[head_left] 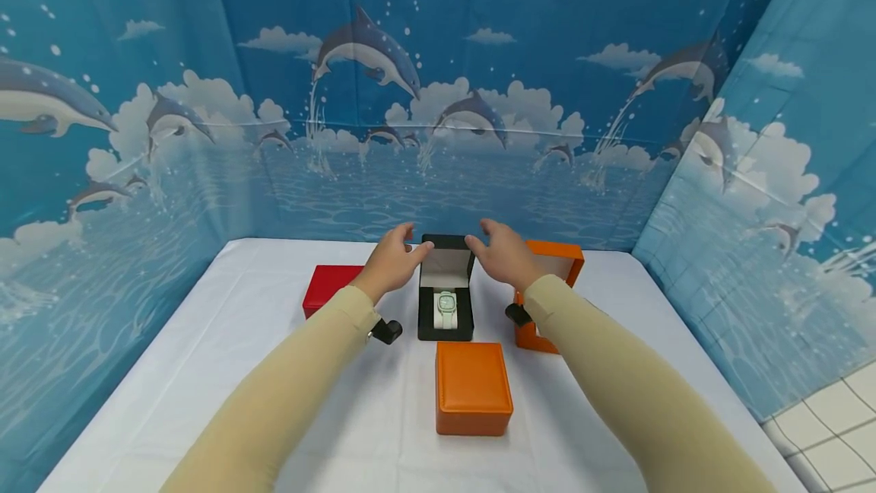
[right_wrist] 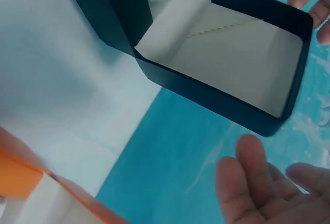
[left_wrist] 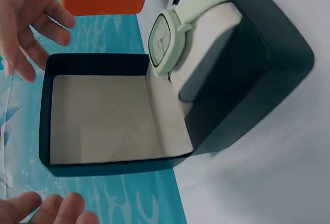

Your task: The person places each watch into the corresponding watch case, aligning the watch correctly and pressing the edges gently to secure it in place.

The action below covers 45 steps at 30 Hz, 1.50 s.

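A black watch box (head_left: 426,326) stands on the table with its lid (head_left: 448,242) raised, showing a pale lining. Inside, a pale green wristwatch (head_left: 446,310) is wrapped around a white cushion. My left hand (head_left: 391,261) is at the left of the raised lid, fingers relaxed and holding nothing. On the lid's other side is my right hand (head_left: 505,256), also empty, its thumb close to the lid's upper corner. Both wrist views show a gap between the fingers and the lid; in the left wrist view the watch (left_wrist: 167,41) faces the lid.
A closed orange box (head_left: 472,379) sits in front of the black one. To the right, partly behind my right arm, is an open orange box (head_left: 573,256). A closed red box (head_left: 328,287) lies at the left. Behind the white-covered table (head_left: 260,272) hangs a dolphin-print curtain (head_left: 438,166).
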{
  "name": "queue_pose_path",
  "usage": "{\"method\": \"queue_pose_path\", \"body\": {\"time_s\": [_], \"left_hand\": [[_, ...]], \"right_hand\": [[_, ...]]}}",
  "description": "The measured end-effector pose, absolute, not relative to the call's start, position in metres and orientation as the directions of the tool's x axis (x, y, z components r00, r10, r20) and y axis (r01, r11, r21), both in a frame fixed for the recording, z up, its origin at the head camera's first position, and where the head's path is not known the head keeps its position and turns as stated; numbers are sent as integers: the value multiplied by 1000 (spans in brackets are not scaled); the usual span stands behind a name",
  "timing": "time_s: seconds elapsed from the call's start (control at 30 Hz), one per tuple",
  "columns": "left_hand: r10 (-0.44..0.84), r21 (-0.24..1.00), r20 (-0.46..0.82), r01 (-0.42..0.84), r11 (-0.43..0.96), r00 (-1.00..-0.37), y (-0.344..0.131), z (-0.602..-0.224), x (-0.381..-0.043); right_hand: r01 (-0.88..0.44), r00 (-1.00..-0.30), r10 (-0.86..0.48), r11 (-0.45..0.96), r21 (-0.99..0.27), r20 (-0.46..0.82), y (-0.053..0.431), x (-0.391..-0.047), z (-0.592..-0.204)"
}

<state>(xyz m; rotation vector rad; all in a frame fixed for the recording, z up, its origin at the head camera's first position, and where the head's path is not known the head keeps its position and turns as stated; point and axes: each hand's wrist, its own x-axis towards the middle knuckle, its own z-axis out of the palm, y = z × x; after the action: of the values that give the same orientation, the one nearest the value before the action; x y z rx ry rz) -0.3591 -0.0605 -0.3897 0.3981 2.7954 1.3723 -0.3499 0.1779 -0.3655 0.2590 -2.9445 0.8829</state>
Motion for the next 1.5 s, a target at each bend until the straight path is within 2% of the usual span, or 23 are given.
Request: {"method": "queue_pose_path", "body": {"time_s": [0.2,0.63,1.5], "left_hand": [[252,759,58,207,617,-966,-52,-393,-364],[238,745,87,222,629,-967,-49,-398,-366],[253,751,42,198,631,-967,-54,-396,-360]], "right_hand": [[-129,-989,-148,845,-519,5,167,-361,-370],[-180,-982,-177,821,-542,58,171,-355,-376],[-160,-983,-184,757,-633,28,181,-349,-381]]}}
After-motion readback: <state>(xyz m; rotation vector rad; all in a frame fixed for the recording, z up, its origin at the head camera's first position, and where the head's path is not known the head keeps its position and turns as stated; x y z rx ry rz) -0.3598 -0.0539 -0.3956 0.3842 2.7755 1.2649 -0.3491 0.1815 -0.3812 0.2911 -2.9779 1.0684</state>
